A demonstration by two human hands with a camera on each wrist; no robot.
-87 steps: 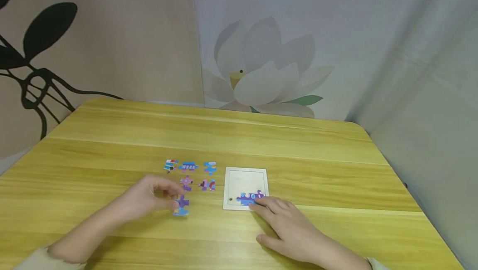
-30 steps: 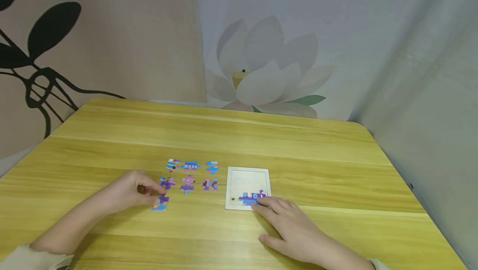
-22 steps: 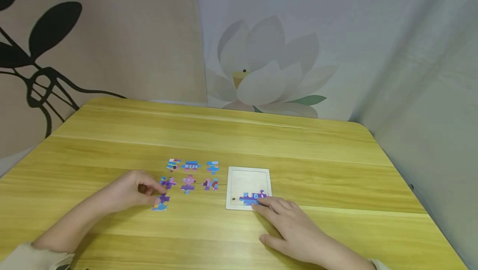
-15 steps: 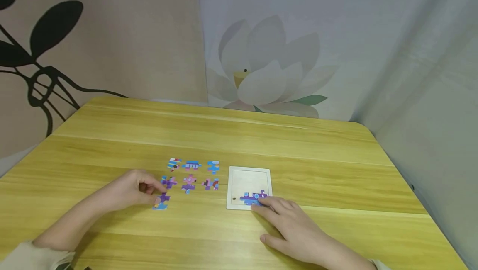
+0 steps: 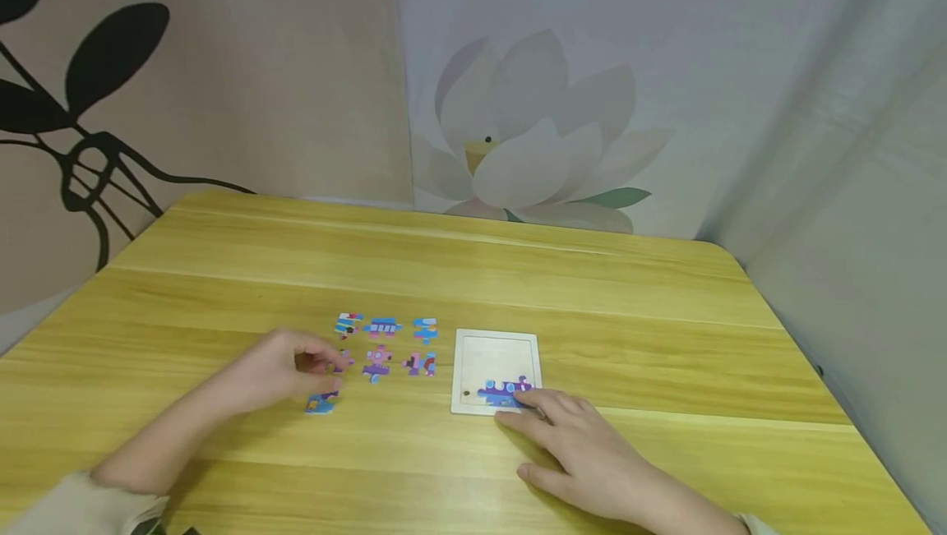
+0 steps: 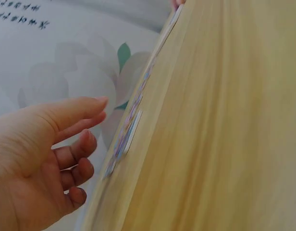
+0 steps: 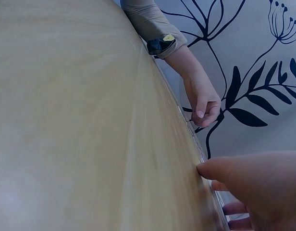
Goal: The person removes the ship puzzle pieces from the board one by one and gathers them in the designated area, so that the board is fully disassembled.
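My left hand (image 5: pixel 277 372) hovers just over a blue and purple jigsaw piece (image 5: pixel 321 405) lying at the near left of the loose pieces. In the left wrist view that hand (image 6: pixel 44 159) has its thumb and fingers apart, with nothing between them. Its fingers partly cover a purple piece (image 5: pixel 344 361) in the row behind. To the right lies a square wooden puzzle tray (image 5: pixel 491 352) with joined blue and purple pieces (image 5: pixel 496 393) along its near side. My right hand (image 5: pixel 580 453) rests its fingertips on the tray's near right corner and these pieces, hiding part of them.
More loose pieces lie left of the tray: a striped one (image 5: pixel 348 325), a blue one with windows (image 5: pixel 382 327), a blue one (image 5: pixel 425 329), a pink one (image 5: pixel 377 361) and a pink and red one (image 5: pixel 420 364). Curtains (image 5: pixel 547 108) hang behind the wooden table (image 5: pixel 592 288).
My left hand carried the blue and purple piece left, set it down at the near left, then let go and shifted slightly right and up. The right hand stays on the tray.
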